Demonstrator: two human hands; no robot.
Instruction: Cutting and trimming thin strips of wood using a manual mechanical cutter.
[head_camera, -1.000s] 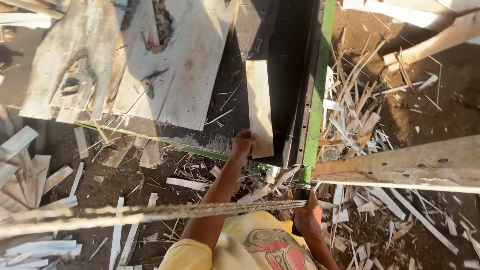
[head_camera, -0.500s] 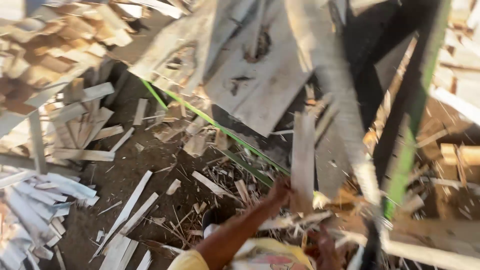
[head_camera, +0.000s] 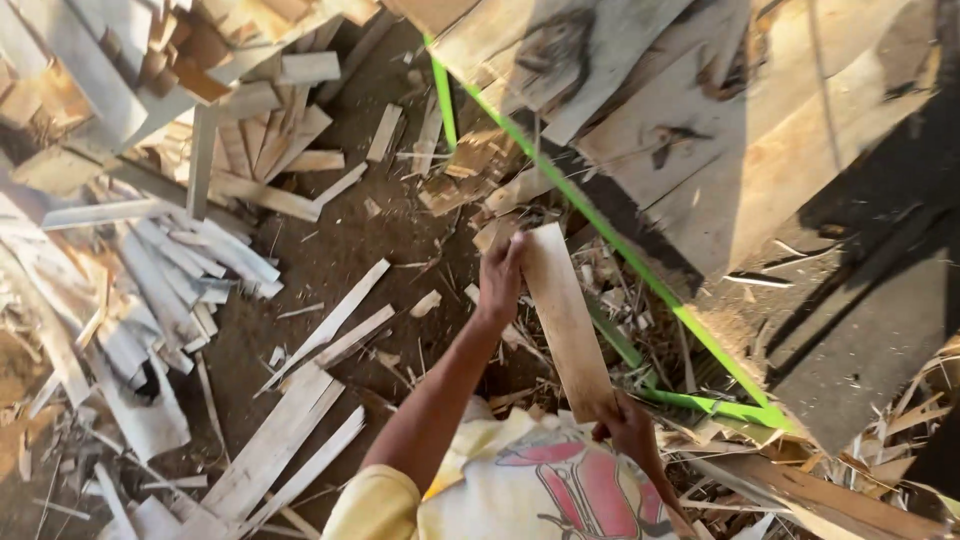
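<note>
I hold a short flat wooden board (head_camera: 562, 315) between both hands, below the green-framed workbench (head_camera: 640, 280). My left hand (head_camera: 500, 280) grips its far end near the bench's edge. My right hand (head_camera: 628, 428) grips the near end, close to my yellow printed shirt (head_camera: 520, 485). The board runs lengthwise away from me, slightly tilted, over a dirt floor strewn with chips.
Large worn planks (head_camera: 700, 130) lie on the bench top at the upper right. A heap of pale wood strips and offcuts (head_camera: 150, 270) fills the left side. Loose slats (head_camera: 290, 430) lie on the dirt at lower left. Splinters (head_camera: 900, 420) pile up at the right.
The view has swung left and the bench now sits at the upper right. The board has come down off the bench, and both hands now hold it close to my body.
</note>
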